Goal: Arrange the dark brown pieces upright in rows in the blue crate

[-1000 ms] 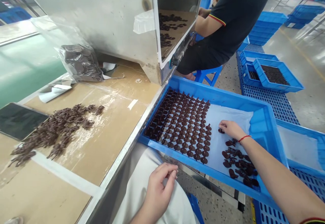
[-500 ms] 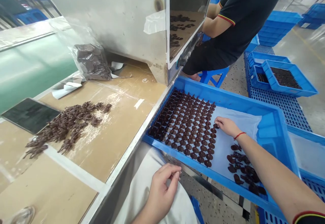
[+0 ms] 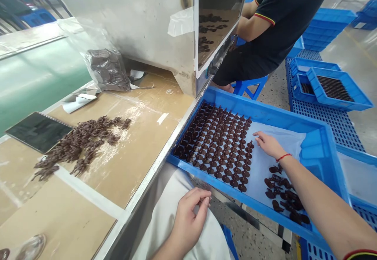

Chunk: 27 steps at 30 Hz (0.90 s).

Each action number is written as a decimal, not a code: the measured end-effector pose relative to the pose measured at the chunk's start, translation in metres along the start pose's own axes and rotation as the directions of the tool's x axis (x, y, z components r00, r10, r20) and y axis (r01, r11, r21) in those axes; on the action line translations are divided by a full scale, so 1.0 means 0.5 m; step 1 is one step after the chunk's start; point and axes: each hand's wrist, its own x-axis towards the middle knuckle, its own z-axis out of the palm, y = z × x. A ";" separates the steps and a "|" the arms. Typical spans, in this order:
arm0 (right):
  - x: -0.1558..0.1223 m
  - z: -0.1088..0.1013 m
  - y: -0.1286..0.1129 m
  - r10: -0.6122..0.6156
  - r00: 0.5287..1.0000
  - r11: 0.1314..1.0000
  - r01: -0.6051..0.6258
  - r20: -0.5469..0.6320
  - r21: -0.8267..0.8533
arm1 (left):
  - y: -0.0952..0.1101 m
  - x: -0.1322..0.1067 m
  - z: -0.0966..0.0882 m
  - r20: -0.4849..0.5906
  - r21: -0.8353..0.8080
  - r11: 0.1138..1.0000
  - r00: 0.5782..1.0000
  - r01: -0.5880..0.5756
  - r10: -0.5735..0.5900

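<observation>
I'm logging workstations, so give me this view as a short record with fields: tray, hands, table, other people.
Tray: blue tray with pale liner; rows of dark parts and loose dark parts, liner showing between
Left hand: over the pale-clothed leg; nothing visibly held
Right hand: over the liner, near the rows; nothing visibly held
Table: heap of dark pieces beside flat dark panel; clear bag
Co-worker: on blue stool, beyond metal box
</observation>
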 end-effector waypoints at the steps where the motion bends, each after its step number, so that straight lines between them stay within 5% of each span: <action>1: -0.012 -0.012 0.010 0.018 1.000 1.000 -0.018 -0.004 -0.025 | 0.001 0.000 0.000 -0.004 -0.004 1.000 1.000 -0.006 0.006; 6: -0.103 -0.047 0.059 0.061 0.991 0.984 -0.040 0.119 -0.172 | -0.002 0.005 0.002 -0.009 -0.015 0.999 1.000 -0.030 0.030; 12: -0.165 0.007 0.073 0.102 0.960 0.959 -0.026 0.260 -0.281 | -0.002 0.005 0.005 0.004 -0.011 0.999 0.999 -0.039 0.039; 22: -0.066 0.012 0.041 0.061 0.996 0.963 -0.040 0.071 -0.267 | -0.002 0.004 0.005 0.004 -0.012 1.000 1.000 -0.026 0.026; 27: -0.038 0.010 0.017 -0.080 0.995 0.939 0.094 0.055 -0.331 | -0.002 0.002 0.005 0.000 -0.018 1.000 1.000 -0.005 0.005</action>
